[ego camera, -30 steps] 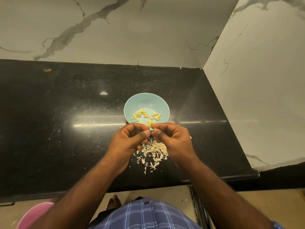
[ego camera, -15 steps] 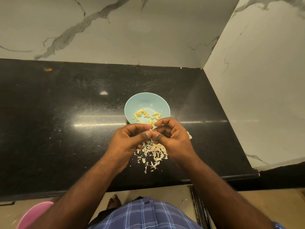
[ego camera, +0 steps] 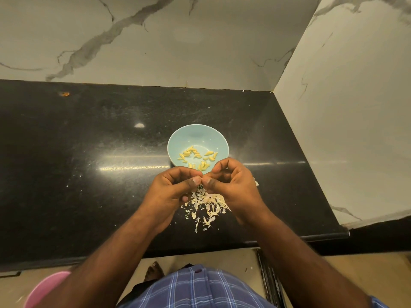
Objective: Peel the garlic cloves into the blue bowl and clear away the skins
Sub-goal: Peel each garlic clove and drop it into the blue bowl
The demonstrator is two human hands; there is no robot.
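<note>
A light blue bowl (ego camera: 178, 141) stands on the black counter (ego camera: 89, 163) and holds several peeled yellowish garlic cloves (ego camera: 196, 155). Just in front of it my left hand (ego camera: 171, 192) and my right hand (ego camera: 231, 185) meet thumb to thumb, fingers curled, pinching a small garlic clove that is almost wholly hidden between the fingertips. Below the hands a pile of pale garlic skins (ego camera: 206, 205) lies on the counter.
Marble walls close the counter at the back and on the right. The counter's front edge (ego camera: 222, 243) runs just below the skins. A pink round object (ego camera: 44, 287) sits on the floor at lower left. A bare foot (ego camera: 154, 271) shows below the counter.
My right hand's fingers have lifted and spread a little above the thumb while both thumbs stay pressed together. The bowl and skins have not moved.
</note>
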